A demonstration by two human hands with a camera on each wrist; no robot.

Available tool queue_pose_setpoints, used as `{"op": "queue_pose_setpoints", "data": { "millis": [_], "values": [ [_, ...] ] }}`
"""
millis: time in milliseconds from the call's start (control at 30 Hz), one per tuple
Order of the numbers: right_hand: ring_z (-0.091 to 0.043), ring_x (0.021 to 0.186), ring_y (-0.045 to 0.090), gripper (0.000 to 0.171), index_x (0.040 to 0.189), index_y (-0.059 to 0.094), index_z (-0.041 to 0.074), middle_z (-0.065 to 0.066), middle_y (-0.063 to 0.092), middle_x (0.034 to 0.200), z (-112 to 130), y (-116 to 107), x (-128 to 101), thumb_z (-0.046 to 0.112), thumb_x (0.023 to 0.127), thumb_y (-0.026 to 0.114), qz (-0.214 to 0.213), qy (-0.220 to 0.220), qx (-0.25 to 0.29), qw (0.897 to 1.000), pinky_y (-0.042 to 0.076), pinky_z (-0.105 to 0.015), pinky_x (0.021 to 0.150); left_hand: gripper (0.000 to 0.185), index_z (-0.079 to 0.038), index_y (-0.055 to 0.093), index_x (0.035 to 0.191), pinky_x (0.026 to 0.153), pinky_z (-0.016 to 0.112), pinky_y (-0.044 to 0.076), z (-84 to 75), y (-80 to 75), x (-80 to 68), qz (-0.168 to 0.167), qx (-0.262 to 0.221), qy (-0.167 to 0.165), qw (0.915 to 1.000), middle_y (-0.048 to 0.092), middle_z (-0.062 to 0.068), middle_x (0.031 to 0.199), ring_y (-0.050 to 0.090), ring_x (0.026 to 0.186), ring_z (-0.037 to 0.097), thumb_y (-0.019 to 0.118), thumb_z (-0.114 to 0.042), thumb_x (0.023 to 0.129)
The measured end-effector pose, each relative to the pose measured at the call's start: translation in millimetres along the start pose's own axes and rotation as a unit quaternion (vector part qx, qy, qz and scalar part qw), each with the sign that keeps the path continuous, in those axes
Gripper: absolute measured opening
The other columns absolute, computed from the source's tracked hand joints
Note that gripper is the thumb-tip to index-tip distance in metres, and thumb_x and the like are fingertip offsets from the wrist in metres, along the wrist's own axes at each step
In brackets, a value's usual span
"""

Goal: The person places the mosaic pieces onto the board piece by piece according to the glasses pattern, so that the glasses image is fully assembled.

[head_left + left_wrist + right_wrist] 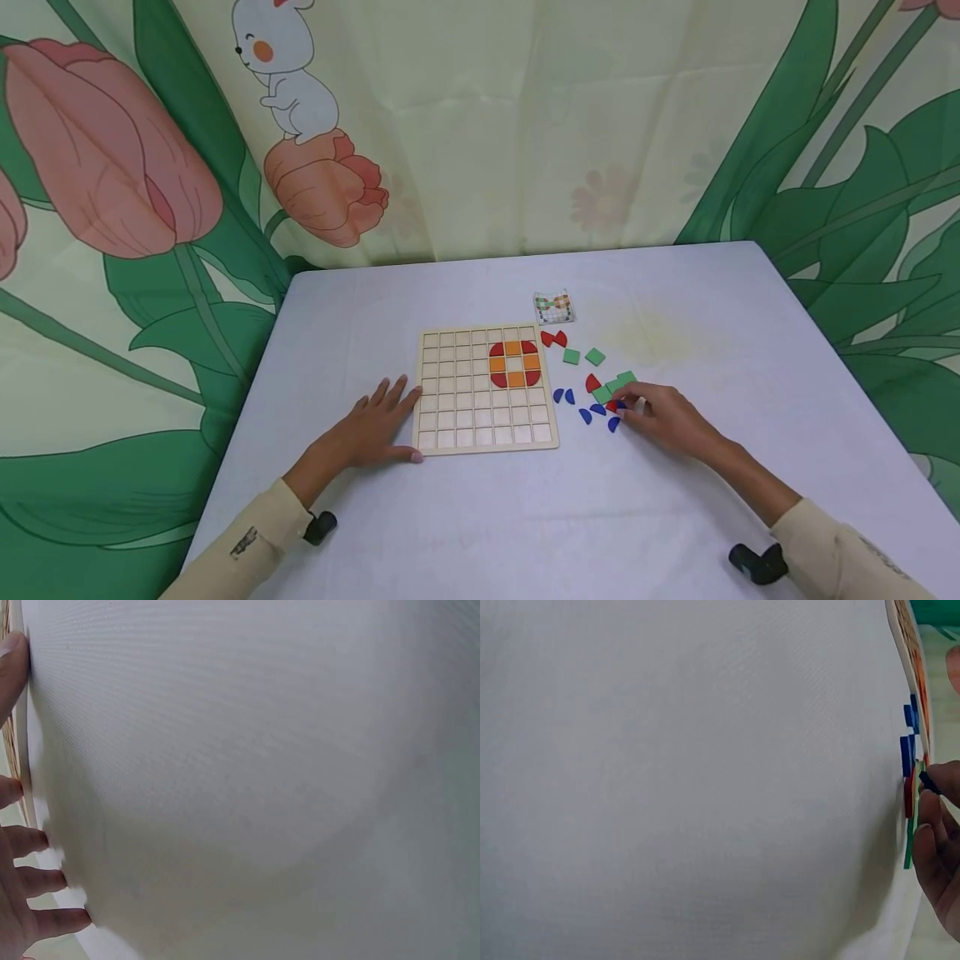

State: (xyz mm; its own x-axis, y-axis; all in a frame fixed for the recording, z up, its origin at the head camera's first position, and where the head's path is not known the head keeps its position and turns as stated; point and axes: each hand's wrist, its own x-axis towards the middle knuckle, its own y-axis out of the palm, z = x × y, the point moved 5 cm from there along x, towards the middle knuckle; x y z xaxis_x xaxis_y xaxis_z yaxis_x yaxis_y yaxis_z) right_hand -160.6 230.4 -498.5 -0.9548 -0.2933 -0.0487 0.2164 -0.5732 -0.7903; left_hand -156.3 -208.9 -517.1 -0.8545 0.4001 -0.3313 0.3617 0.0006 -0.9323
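A: Start at the left.
B: Backdrop cloth [480, 150], printed: one white rabbit [303, 100] on an orange flower. Next, one beige left sleeve [247, 533], then one left hand [378, 425], holding nothing: fingers outspread, forefinger and thumb touching the board's left edge.
A: The board?
B: One square, pale wooden grid board [454, 415], flat on the white-clothed table [480, 517], left of the loose pieces. Laid in it, towards the upper right: four orange square tiles [497, 363] and four red quarter-round tiles [498, 380], ringing one cell.
A: Beyond its right edge?
B: One small printed card [553, 308], just past the upper right corner. Loose red quarter-rounds [561, 338], four: two side by side below the card, one near the green cluster, one at the right fingertips. Blue half-round pieces [558, 396], five on the cloth. Green square tiles [572, 357], five: two apart, three clustered; whether those overlap, I cannot tell.
A: And last?
B: One right hand [663, 414], thumb and finger pinching a sixth blue half-round [928, 782] just above the loose pieces. One beige right sleeve [840, 550] closes the row.
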Motion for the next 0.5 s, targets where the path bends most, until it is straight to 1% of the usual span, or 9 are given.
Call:
{"op": "queue_pose_setpoints", "data": {
  "millis": [100, 267, 400, 500],
  "values": [
    [-0.013, 0.068, 0.051, 0.023, 0.113, 0.073, 0.011, 0.000, 0.068, 0.092, 5, 2, 6, 0.010, 0.089, 0.075, 0.011, -0.009, 0.013, 1.000, 0.044, -0.020, 0.056, 0.109, -0.016, 0.019, 0.162, 0.114, 0.068, 0.025, -0.4, -0.8, 0.2, 0.000, 0.005, -0.001, 1.0000, 0.011, 0.018, 0.168, 0.011, 0.154, 0.046, 0.063, -0.075, 0.081],
    [-0.014, 0.070, 0.054, 0.021, 0.111, 0.074, 0.010, 0.000, 0.067, 0.090, 16, 7, 16, 0.011, 0.090, 0.074, 0.033, -0.020, 0.041, 0.998, 0.048, -0.021, 0.057, 0.109, -0.015, 0.021, 0.161, 0.113, 0.069, 0.026, -2.8, -2.9, -1.7, -0.003, -0.006, 0.001, 1.0000, 0.013, 0.019, 0.168, 0.012, 0.153, 0.047, 0.065, -0.074, 0.081],
    [-0.015, 0.068, 0.058, 0.021, 0.109, 0.075, 0.010, 0.000, 0.066, 0.085, 24, 14, 27, 0.014, 0.088, 0.077, 0.061, -0.016, 0.072, 0.995, 0.052, -0.023, 0.057, 0.108, -0.014, 0.022, 0.161, 0.113, 0.069, 0.026, -3.6, -3.0, -2.3, -0.002, -0.006, 0.000, 1.0000, 0.013, 0.019, 0.168, 0.012, 0.153, 0.047, 0.065, -0.073, 0.081],
    [-0.016, 0.064, 0.058, 0.022, 0.108, 0.076, 0.011, 0.001, 0.065, 0.082, 30, 19, 35, 0.017, 0.087, 0.079, 0.080, -0.010, 0.088, 0.993, 0.052, -0.025, 0.055, 0.108, -0.015, 0.021, 0.161, 0.113, 0.069, 0.026, -3.7, -2.6, -2.3, -0.004, -0.002, 0.000, 1.0000, 0.013, 0.019, 0.168, 0.012, 0.153, 0.047, 0.065, -0.072, 0.081]
  ]
}}
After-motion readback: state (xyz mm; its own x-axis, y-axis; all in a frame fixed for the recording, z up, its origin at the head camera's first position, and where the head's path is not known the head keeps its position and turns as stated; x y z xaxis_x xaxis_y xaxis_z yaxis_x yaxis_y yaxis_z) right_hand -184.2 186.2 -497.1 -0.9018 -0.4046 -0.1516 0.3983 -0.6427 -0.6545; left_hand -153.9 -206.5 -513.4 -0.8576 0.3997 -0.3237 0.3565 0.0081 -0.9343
